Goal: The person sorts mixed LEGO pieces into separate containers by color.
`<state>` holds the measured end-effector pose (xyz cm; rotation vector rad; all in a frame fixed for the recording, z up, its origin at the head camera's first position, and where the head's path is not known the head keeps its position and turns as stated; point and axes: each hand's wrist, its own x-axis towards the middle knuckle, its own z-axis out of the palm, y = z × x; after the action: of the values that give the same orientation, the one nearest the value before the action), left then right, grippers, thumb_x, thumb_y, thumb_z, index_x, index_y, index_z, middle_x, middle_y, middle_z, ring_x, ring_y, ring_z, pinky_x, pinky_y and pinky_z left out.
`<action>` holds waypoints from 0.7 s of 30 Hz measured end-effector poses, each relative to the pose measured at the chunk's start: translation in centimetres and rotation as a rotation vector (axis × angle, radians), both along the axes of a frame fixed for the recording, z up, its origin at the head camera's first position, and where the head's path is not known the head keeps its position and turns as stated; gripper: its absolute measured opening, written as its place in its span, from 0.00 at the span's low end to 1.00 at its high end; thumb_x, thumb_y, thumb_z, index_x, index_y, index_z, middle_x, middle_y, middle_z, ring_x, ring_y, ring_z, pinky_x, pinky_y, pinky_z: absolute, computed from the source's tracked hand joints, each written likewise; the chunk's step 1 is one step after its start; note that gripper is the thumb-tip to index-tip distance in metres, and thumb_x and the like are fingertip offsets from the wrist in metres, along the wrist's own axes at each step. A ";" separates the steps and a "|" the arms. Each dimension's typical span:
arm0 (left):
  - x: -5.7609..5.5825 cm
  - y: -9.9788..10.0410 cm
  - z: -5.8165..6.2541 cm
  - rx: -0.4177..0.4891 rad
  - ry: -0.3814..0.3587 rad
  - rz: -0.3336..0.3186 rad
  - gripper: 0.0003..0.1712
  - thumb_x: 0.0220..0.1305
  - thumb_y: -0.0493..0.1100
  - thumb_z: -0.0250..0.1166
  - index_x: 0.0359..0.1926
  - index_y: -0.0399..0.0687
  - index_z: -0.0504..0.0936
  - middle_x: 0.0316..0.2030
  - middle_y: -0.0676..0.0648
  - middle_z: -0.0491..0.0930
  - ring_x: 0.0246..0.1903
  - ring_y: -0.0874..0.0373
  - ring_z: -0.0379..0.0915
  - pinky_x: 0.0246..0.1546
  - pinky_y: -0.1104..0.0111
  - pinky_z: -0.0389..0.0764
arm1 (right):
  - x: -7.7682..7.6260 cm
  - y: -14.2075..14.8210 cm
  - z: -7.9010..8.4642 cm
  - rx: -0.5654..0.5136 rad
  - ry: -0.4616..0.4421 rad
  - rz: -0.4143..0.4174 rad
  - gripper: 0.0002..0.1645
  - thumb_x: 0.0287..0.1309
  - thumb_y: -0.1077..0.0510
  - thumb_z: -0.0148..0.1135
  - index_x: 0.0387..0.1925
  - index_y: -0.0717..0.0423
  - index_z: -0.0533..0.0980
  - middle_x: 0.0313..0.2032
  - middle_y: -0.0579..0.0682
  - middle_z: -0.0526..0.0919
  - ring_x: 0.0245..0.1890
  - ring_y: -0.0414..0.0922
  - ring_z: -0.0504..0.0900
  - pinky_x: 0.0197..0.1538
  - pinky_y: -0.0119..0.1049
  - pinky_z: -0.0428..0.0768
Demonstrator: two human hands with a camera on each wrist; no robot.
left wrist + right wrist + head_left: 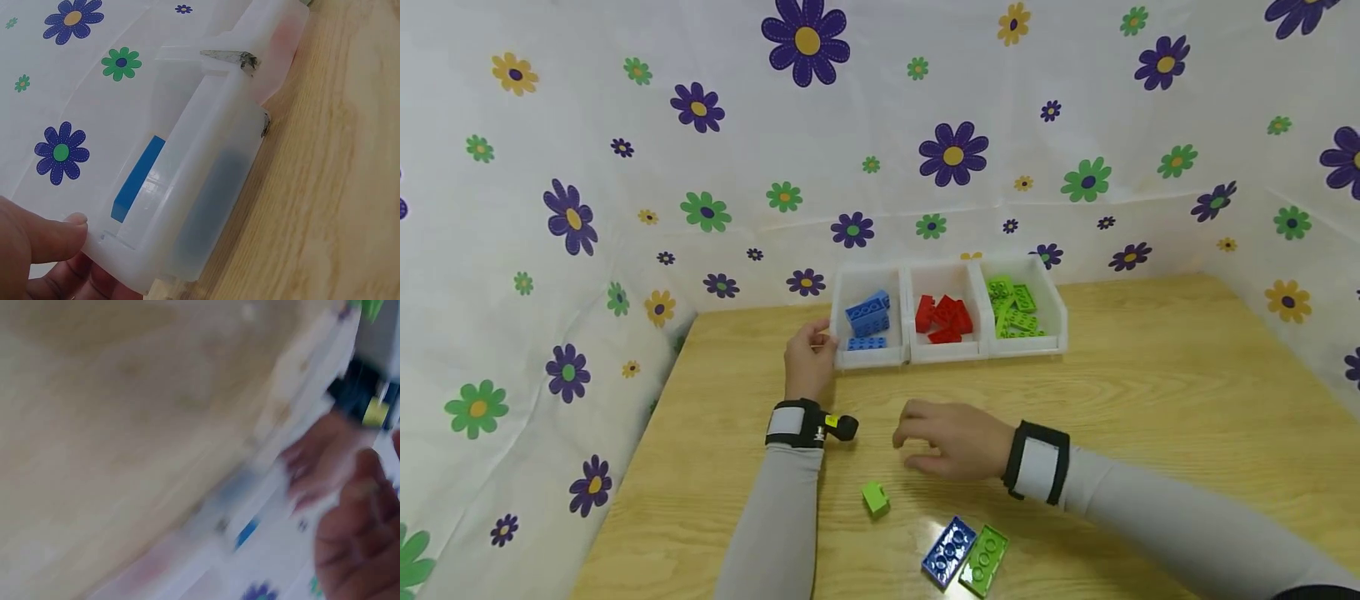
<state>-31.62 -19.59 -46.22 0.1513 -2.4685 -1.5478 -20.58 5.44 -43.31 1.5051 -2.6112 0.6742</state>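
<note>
My left hand (810,360) is at the left side of a white plastic bin (871,359) that holds blue toy bricks (868,317). In the left wrist view the thumb lies at the rim of the bin (144,250) and the fingers are against its outer side, gripping the corner. My right hand (958,439) hovers over the table with fingers loosely bent, holding nothing. Below it lie a small green brick (876,500), a dark blue brick (950,552) and a longer green brick (983,560); the latter two lie side by side with hollow undersides up.
Beside the blue-brick bin stand a bin (947,353) of red bricks (943,317) and a bin (1030,346) of green bricks (1015,308), all in a row. Behind them hangs a flower-patterned cloth (880,108). The wooden table (1150,400) reaches to the cloth. The right wrist view is blurred.
</note>
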 end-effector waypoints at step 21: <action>0.3 0.0 0.2 -0.012 0.002 0.003 0.19 0.71 0.35 0.63 0.61 0.40 0.80 0.45 0.36 0.82 0.44 0.46 0.80 0.47 0.60 0.79 | -1.5 1.2 -1.0 -0.014 -0.414 -0.123 0.22 0.59 0.62 0.60 0.56 0.53 0.81 0.48 0.49 0.84 0.40 0.37 0.76 0.46 0.32 0.77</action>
<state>-31.32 -19.59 -46.03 0.1515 -2.4743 -1.5302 -22.06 6.67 -44.34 1.3024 -2.9503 1.0896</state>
